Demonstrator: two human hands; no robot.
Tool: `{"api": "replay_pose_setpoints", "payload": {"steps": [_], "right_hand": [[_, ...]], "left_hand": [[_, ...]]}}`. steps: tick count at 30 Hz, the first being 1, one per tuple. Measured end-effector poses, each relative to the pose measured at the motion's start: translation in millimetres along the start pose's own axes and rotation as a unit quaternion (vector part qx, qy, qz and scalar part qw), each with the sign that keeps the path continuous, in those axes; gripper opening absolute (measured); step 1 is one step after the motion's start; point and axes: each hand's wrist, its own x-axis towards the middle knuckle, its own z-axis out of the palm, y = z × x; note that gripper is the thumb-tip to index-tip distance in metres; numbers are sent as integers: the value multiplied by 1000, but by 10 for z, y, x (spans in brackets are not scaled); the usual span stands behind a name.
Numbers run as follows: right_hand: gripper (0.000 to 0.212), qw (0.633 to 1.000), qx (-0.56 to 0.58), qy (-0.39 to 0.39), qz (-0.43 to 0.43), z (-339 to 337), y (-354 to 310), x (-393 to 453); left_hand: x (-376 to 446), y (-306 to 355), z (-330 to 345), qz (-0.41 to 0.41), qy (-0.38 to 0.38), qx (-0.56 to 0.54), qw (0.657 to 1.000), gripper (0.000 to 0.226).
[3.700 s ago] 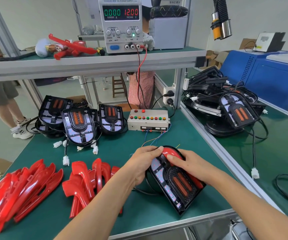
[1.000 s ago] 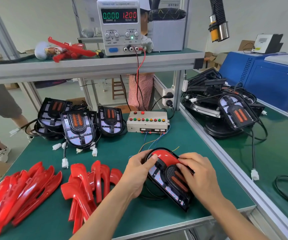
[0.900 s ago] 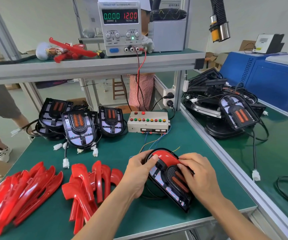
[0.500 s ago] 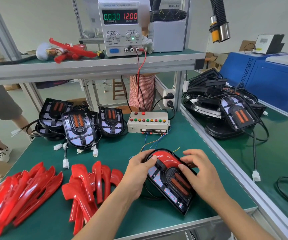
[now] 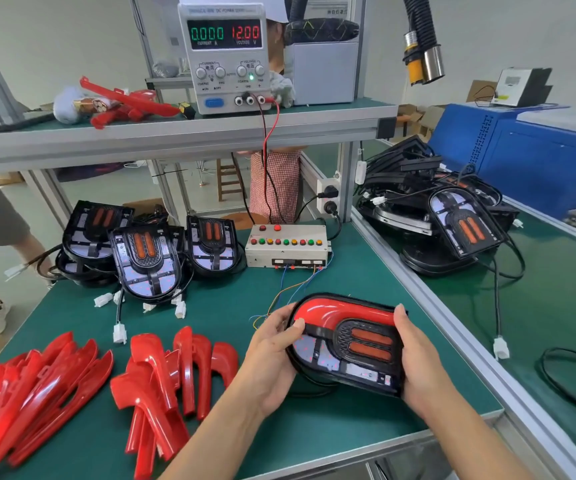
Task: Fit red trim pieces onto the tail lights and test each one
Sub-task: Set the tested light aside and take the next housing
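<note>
— Where is the work, from where you stand?

— Nearest us, the left hand (image 5: 272,344) and the right hand (image 5: 418,355) both grasp one tail light (image 5: 345,344) by its ends, held flat above the green bench (image 5: 366,282). A red trim piece (image 5: 331,311) sits along its far edge; the near half shows bare white board, so I'd say one trim is on and the mate is still to fit.

— Plenty of trims left?

— Two heaps just to the left — the narrow red trims (image 5: 172,375) and, further left, the long red trims (image 5: 30,400).

— Tested yet?

— I doubt it. The lamp is dark, and beyond the hands the button box (image 5: 286,245) has loose coloured leads trailing toward the lamp; whether any is plugged in, I cannot tell. Up on the shelf the power supply (image 5: 226,57) reads zero current.

— And the rest?

— Behind the heaps, the bare tail lights (image 5: 148,254) wait without trims, and more tail lights (image 5: 453,220) lie on the right-hand bench
</note>
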Motion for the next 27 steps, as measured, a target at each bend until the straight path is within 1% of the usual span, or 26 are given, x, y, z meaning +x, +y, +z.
{"api": "replay_pose_setpoints", "payload": {"steps": [2, 3, 4, 5, 6, 7, 9, 10, 11, 12, 14, 15, 16, 18, 20, 23, 27], "right_hand": [[60, 999, -30, 10, -22, -16, -21, 33], [60, 998, -46, -1, -37, -28, -33, 45], [60, 997, -61, -17, -48, -37, -47, 46], [57, 995, -76, -33, -55, -41, -59, 45], [53, 993, -90, -45, -62, -46, -65, 46], [49, 991, -103, -53, -69, -43, -66, 51], [45, 987, -122, -66, -83, -23, -52, 68], [45, 985, -128, -72, -88, -7, -43, 75], [48, 984, -134, -76, -91, 14, -38, 80], [50, 982, -139, -81, -94, 32, -35, 86], [49, 980, -145, -97, -98, 48, -26, 94], [45, 979, -142, -106, -97, 52, -23, 97], [40, 979, -139, -113, -95, 49, -23, 94], [35, 976, -151, -117, -101, 40, -27, 83], [36, 967, -194, -111, -124, 25, -11, 91], [40, 951, -245, -105, -155, 23, 9, 102], [39, 933, -287, -94, -194, 43, 3, 111]], "left_hand": [[-9, 52, 0, -16, 18, 56, 998, 37], [-7, 98, 12, -10, 47, 121, 991, 34], [3, 143, 14, 8, 80, 210, 974, 35], [30, 164, 3, 38, 107, 310, 944, 39], [53, 169, 3, 76, 125, 402, 904, 43], [70, 163, 15, 121, 141, 479, 858, 40], [65, 164, 83, 222, 154, 570, 776, 32], [73, 164, 119, 271, 138, 601, 739, 34], [85, 163, 156, 302, 103, 627, 711, 38], [93, 169, 203, 308, 61, 650, 692, 43], [119, 185, 295, 267, -11, 700, 663, 48], [140, 193, 324, 234, -33, 719, 654, 46], [160, 202, 337, 201, -47, 727, 655, 44], [193, 226, 332, 164, -65, 720, 672, 41], [220, 257, 304, 152, -81, 711, 682, 40], [246, 280, 285, 141, -96, 706, 687, 38], [262, 243, 269, 158, -72, 676, 716, 32]]}}
